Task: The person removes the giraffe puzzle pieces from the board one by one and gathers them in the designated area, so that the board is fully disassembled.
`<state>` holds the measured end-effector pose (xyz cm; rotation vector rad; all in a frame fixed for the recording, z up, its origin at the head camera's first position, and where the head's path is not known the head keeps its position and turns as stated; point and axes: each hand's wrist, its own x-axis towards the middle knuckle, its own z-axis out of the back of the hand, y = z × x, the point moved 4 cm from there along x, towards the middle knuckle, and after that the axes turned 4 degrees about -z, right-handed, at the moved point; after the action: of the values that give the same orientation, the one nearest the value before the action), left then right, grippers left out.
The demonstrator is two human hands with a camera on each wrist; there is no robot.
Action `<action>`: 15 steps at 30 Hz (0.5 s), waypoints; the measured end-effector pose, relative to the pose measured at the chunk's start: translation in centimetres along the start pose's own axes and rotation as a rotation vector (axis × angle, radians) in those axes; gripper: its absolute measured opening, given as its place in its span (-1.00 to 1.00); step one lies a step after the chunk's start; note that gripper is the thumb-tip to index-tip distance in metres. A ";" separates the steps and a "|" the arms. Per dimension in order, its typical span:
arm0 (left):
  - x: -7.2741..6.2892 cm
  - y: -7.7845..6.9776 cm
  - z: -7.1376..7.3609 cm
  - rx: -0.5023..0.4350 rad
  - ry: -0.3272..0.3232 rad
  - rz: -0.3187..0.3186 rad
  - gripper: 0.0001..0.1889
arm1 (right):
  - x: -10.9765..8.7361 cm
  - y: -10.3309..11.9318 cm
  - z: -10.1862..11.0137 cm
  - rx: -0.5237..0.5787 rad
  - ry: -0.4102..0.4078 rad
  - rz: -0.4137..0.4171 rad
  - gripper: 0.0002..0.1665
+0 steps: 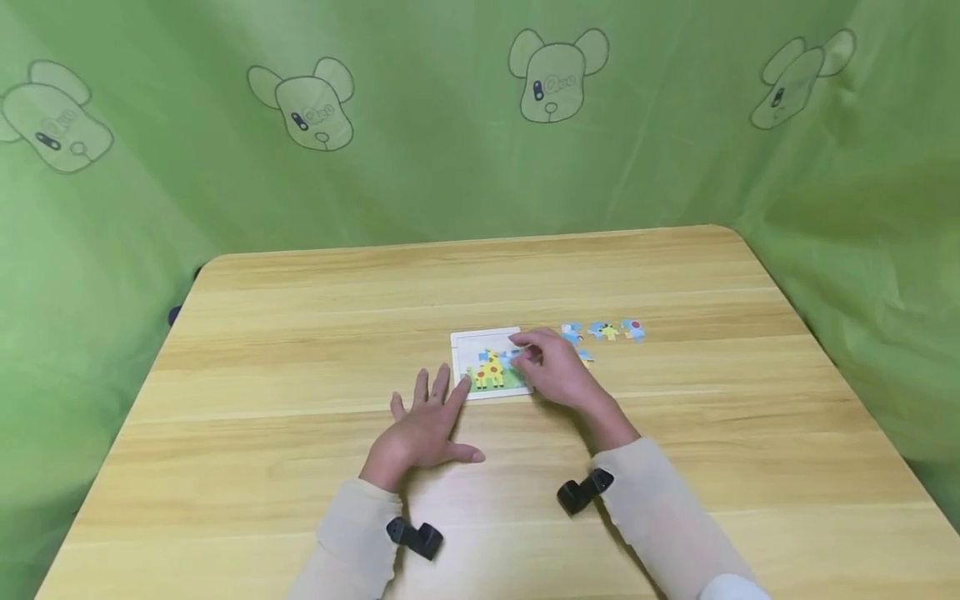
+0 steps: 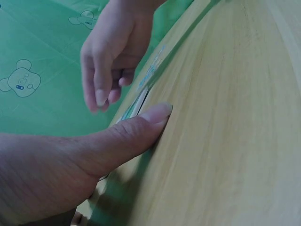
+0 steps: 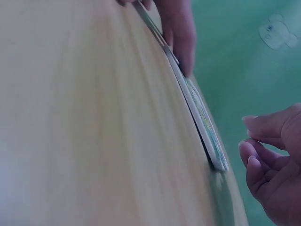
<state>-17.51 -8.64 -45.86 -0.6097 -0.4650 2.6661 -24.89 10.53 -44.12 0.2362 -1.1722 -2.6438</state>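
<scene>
A small white-framed jigsaw puzzle board (image 1: 487, 335) lies on the table, its lower part filled with a yellow giraffe on green. My left hand (image 1: 423, 429) rests beside it with fingers spread, a fingertip touching the lower left of the frame. In the right wrist view, left-hand fingers (image 3: 184, 37) lie on the board's edge. My right hand (image 1: 558, 371) hovers over the board's right side, thumb and index fingertip apart. No piece shows between the fingertips in the right wrist view, where the right hand (image 3: 277, 160) is loosely curled. Part of the board is hidden beneath that hand.
Loose blue puzzle pieces (image 1: 602, 330) lie in a row right of the board, and another piece (image 1: 586, 357) is partly hidden behind the right hand. The wooden table (image 1: 300, 333) has a green curtain (image 1: 435, 167) behind and at both sides.
</scene>
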 end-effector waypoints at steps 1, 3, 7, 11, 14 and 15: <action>0.0 0.0 0.0 0.002 0.002 0.001 0.14 | 0.3 0.2 -0.3 -0.010 0.012 0.005 -0.56; 0.0 0.0 0.0 0.004 0.004 -0.002 0.14 | 0.8 0.6 -0.8 -0.033 0.039 0.014 -0.53; 0.0 0.0 0.1 0.006 0.013 -0.003 0.14 | 1.3 1.0 -2.0 -0.087 0.119 0.036 -0.44; -0.1 0.0 0.0 0.004 0.019 -0.002 0.13 | 1.3 1.0 -2.9 -0.116 0.172 0.038 -0.38; 0.0 0.1 0.0 0.008 0.017 -0.001 0.13 | 1.4 1.1 -3.2 -0.108 0.178 0.031 -0.36; 0.0 0.2 0.1 0.009 0.016 0.001 0.13 | 1.4 1.1 -3.2 -0.100 0.179 0.024 -0.37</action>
<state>-17.58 -8.82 -45.85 -0.6288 -0.4487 2.6606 -25.29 7.15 -45.51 0.4268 -0.9777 -2.5893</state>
